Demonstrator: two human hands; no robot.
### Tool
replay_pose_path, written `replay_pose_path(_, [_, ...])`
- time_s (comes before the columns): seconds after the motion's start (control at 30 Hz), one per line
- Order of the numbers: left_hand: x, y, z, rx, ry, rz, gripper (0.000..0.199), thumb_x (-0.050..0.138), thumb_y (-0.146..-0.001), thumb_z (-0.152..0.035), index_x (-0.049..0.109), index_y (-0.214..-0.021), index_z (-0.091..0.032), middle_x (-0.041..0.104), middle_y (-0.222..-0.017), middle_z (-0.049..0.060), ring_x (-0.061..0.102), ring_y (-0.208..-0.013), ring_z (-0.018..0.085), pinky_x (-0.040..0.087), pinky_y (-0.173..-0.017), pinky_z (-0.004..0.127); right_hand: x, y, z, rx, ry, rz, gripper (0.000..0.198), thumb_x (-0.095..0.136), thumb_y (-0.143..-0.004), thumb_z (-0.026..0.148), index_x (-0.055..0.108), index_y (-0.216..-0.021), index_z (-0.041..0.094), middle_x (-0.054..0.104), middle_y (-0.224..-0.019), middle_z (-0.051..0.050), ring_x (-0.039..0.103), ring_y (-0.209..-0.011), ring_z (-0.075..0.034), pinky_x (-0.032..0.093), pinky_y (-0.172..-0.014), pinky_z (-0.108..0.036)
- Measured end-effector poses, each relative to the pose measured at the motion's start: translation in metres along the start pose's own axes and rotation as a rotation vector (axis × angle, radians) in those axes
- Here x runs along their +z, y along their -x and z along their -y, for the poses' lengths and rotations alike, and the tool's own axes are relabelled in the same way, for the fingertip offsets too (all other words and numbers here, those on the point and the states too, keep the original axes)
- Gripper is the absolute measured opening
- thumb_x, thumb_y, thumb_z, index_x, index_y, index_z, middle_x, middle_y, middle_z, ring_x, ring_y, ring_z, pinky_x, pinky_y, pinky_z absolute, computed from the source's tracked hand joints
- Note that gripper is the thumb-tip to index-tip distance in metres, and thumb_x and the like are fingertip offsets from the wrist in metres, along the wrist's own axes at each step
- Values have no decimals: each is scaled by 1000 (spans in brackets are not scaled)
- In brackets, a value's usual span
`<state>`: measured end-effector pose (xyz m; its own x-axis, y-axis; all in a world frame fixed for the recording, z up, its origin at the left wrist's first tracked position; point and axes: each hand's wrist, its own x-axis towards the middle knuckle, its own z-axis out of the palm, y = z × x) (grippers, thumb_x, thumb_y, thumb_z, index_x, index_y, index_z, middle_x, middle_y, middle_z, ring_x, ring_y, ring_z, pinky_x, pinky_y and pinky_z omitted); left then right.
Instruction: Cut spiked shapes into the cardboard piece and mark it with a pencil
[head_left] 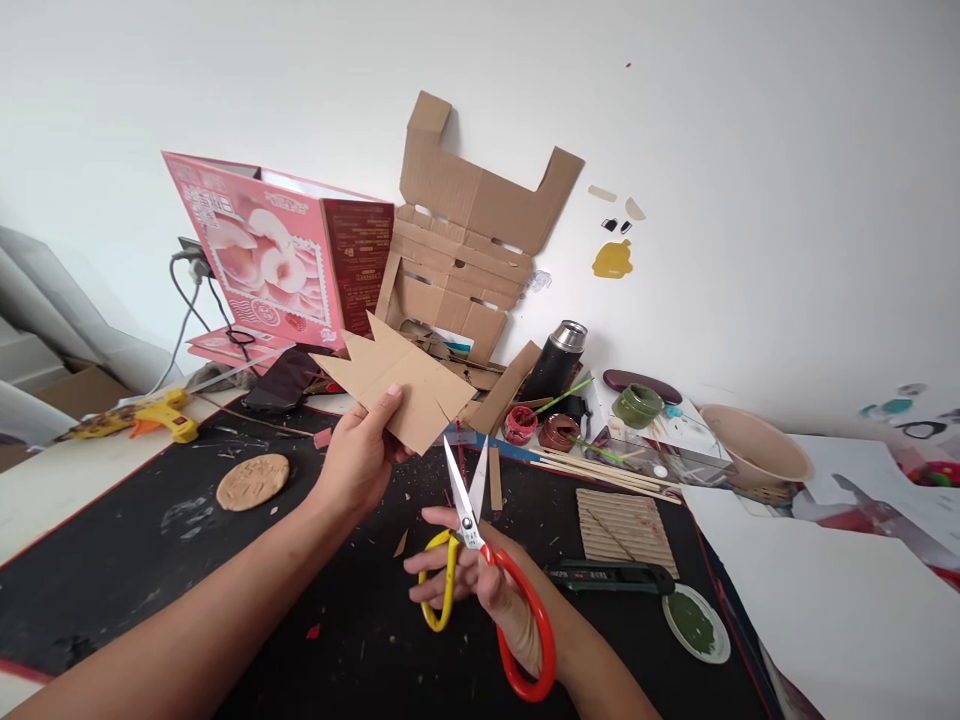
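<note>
My left hand [367,440] grips a piece of cardboard [409,375], thumb on its front face. Pointed zigzag teeth run along the cardboard's left end, and a short slit shows near its right edge. In my right hand [499,600] is a pair of scissors [469,525] with one yellow and one red handle. Thumb and fingers pass through the handle loops. The scissors' blades are spread, tips upward, just below the cardboard's lower right corner and apart from it. A thin cardboard strip [495,480] lies behind the blades on the black mat [337,620].
At left are a yellow glue gun [161,415], a phone [281,380] and a round brown disc [253,481]. A pink box [277,255] and cut cardboard [472,210] lean at the wall. At right are paint jars [559,432], a flask [556,360], a cutter [611,577] and a paint dish [696,624].
</note>
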<state>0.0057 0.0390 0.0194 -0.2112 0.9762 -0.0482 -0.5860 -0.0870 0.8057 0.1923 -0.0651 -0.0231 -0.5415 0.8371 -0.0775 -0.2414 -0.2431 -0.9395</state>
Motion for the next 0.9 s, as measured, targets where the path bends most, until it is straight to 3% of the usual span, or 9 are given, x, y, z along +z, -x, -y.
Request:
replay_pose_path(0.1, [1, 0, -1, 0, 6, -6, 46, 96, -65, -40, 67, -91, -15, 64, -68, -3, 53, -48, 9, 34, -34, 16, 1, 0, 1, 6, 22, -35, 101, 70, -77, 91, 61, -145, 16, 80, -109, -19, 83, -78, -29, 61, -75, -39])
replay_pose_path(0.23, [1, 1, -1, -1, -18, 10, 43, 93, -68, -41, 67, -91, -15, 64, -66, -3, 53, -46, 9, 34, -34, 17, 3, 0, 4, 8, 78, -102, 89, 65, -86, 87, 64, -133, 12, 78, -88, -12, 73, -54, -19, 53, -55, -28])
replay_pose_path(0.43, [-1, 2, 0, -29, -105, 15, 40, 90, -70, -45, 66, -86, -17, 63, -59, -3, 50, -37, 9, 32, -31, 18, 7, 0, 8, -7, 139, -144, 77, 63, -93, 82, 66, -126, 12, 73, -80, -7, 69, -51, -17, 51, -52, -26])
replay_pose_path(0.67, [-5, 10, 4, -9, -259, 74, 43, 89, -74, -53, 72, -93, -19, 68, -63, 1, 59, -43, 16, 43, -34, 22, 10, 2, 5, -15, 182, -183, 69, 62, -97, 77, 67, -122, 13, 68, -74, -2, 65, -50, -14, 50, -50, -24])
replay_pose_path(0.9, [0, 20, -2, 33, -383, 125, 44, 91, -70, -58, 71, -76, -18, 62, -52, 0, 48, -34, 12, 36, -29, 22, 11, 2, 6, -16, 200, -231, 66, 62, -97, 76, 68, -120, 14, 66, -71, 0, 63, -49, -13, 49, -49, -23])
